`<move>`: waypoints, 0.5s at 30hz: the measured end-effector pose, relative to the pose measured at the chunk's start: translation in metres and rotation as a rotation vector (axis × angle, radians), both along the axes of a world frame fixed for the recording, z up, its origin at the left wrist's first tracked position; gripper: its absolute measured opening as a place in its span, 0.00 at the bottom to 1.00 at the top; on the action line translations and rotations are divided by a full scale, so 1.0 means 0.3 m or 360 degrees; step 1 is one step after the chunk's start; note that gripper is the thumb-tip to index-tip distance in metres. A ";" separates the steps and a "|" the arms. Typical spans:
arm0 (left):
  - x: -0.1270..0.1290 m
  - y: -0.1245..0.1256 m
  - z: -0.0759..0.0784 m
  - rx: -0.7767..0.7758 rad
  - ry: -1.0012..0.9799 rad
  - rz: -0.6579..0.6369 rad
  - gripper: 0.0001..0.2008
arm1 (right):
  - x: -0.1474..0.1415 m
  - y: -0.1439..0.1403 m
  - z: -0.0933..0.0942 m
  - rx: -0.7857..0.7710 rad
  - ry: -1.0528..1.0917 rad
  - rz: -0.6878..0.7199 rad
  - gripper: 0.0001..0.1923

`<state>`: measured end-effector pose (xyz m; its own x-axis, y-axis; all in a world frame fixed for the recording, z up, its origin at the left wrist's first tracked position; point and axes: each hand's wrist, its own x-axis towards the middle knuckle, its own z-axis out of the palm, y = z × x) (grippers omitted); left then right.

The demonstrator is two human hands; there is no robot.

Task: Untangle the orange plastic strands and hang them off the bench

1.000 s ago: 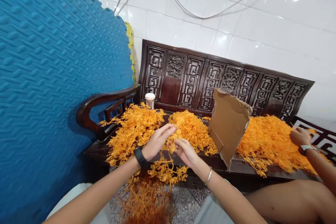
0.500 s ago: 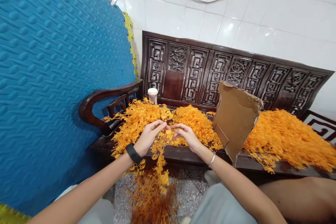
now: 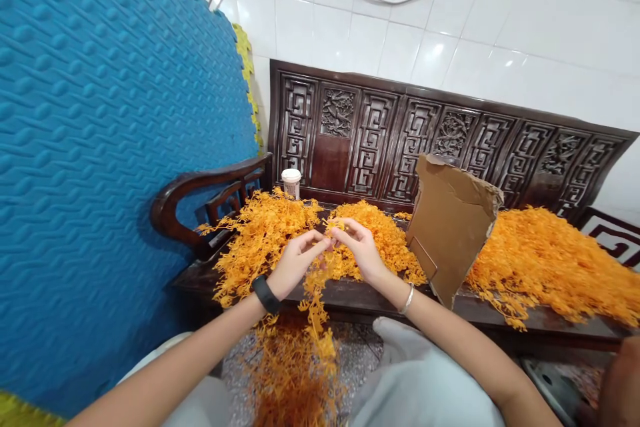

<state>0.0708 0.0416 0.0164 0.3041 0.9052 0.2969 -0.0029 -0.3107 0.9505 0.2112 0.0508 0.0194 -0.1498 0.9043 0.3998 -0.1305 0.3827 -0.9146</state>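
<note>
Down at the knees, a heap of orange sprigs [image 3: 295, 373] lay on the speckled floor. Just above it, the left hand [image 3: 295, 263] and the right hand [image 3: 357, 247] met over the bench's [image 3: 350, 293] front edge, both pinching one orange sprig [image 3: 320, 273] that trailed downward. Behind them orange piles [image 3: 540, 267] covered the seat, split by a leaning cardboard sheet [image 3: 453, 233]; a capped cup [image 3: 291, 183] stood by the carved backrest, blue foam mat [image 3: 110, 147] left, white tiles beyond. Since half a second before, the hands had lifted slightly.
</note>
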 end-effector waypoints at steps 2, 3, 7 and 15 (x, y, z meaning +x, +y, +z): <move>0.002 -0.002 -0.001 -0.0050 -0.0026 -0.0014 0.12 | -0.001 -0.008 -0.005 -0.0052 0.0044 -0.0075 0.12; 0.005 -0.002 -0.004 -0.0054 -0.0025 -0.0025 0.12 | 0.001 -0.012 -0.010 -0.0074 0.0068 -0.0104 0.12; 0.031 0.015 -0.020 -0.0018 0.0087 -0.0062 0.12 | 0.016 -0.021 -0.037 -0.0081 0.0094 -0.0134 0.11; 0.016 0.069 -0.018 0.0035 0.0067 -0.0039 0.09 | 0.031 0.012 -0.085 -0.0069 0.0114 -0.0128 0.09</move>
